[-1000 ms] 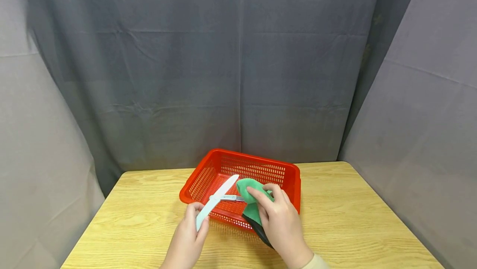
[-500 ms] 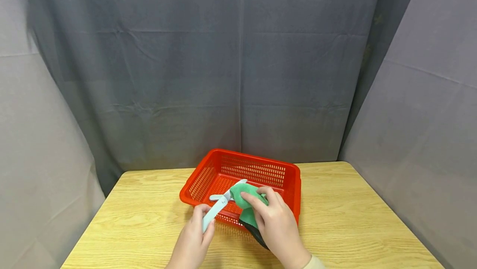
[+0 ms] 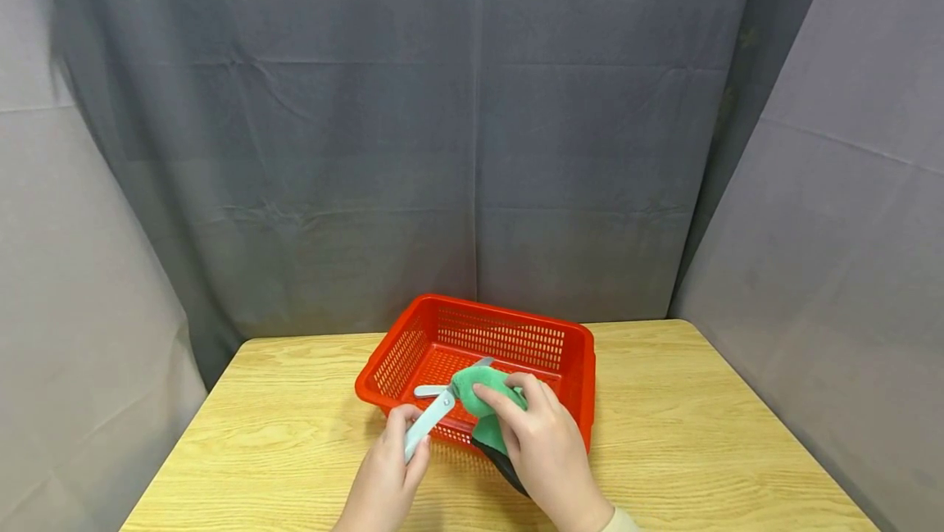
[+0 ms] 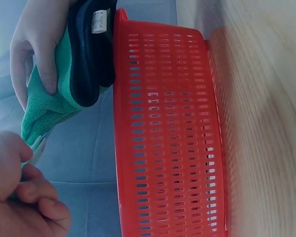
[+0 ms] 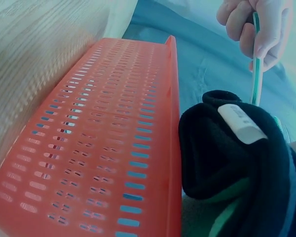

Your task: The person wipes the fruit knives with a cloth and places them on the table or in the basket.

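Observation:
My left hand (image 3: pixel 385 466) grips the pale blue handle of a folding knife (image 3: pixel 429 424), whose blade points up and away over the basket. My right hand (image 3: pixel 551 443) pinches a green cloth (image 3: pixel 475 388) round the middle of that blade; the blade tip sticks out beyond it. A black, cuff-like edge (image 5: pixel 212 148) with a white label (image 5: pixel 241 123) hangs from the cloth in the right wrist view. A second knife with a pale handle (image 3: pixel 430 391) lies in the red basket (image 3: pixel 509 315), its other end hidden behind the cloth.
The perforated basket stands on a light wooden table (image 3: pixel 678 425), just beyond both hands. Grey curtains (image 3: pixel 354 147) hang behind the table, and paler cloth walls (image 3: pixel 833 270) flank it on both sides.
The right hand's cloth has moved left onto the blade, which was bare a second ago. The left hand with the knife has shifted slightly right.

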`<state>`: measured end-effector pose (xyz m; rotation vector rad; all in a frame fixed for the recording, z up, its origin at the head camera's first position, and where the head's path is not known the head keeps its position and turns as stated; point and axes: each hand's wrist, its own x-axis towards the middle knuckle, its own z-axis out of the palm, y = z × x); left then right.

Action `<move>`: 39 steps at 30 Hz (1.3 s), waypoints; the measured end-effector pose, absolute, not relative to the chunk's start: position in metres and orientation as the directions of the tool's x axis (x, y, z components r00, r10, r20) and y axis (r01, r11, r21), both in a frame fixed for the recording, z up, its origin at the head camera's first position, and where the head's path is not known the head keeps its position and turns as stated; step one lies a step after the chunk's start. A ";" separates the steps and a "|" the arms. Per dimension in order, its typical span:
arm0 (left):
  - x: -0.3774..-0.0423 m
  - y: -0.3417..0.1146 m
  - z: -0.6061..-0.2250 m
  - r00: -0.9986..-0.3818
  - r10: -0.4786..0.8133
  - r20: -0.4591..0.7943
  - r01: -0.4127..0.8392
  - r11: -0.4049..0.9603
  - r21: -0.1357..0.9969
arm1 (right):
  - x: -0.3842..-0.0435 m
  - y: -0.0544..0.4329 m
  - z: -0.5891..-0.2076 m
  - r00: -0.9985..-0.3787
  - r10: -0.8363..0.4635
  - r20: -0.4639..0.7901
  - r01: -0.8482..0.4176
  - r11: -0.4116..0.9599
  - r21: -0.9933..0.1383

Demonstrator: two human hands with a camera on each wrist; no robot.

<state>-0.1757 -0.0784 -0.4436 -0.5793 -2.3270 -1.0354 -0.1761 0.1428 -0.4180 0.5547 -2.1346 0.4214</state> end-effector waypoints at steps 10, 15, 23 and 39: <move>-0.175 -0.076 -0.445 -0.761 0.155 0.630 0.582 0.593 0.557 | -0.176 0.143 -0.418 -0.521 -0.217 0.825 -0.518 0.849 -0.104; -0.175 -0.075 -0.447 -0.740 0.148 0.656 0.606 0.569 0.556 | -0.177 0.144 -0.418 -0.516 -0.199 0.833 -0.502 0.858 -0.105; -0.173 -0.073 -0.447 -0.755 0.134 0.642 0.597 0.546 0.588 | -0.179 0.148 -0.416 -0.516 -0.180 0.837 -0.480 0.870 -0.109; -0.172 -0.075 -0.448 -0.797 0.117 0.592 0.547 0.554 0.627 | -0.184 0.155 -0.415 -0.536 -0.144 0.832 -0.438 0.890 -0.129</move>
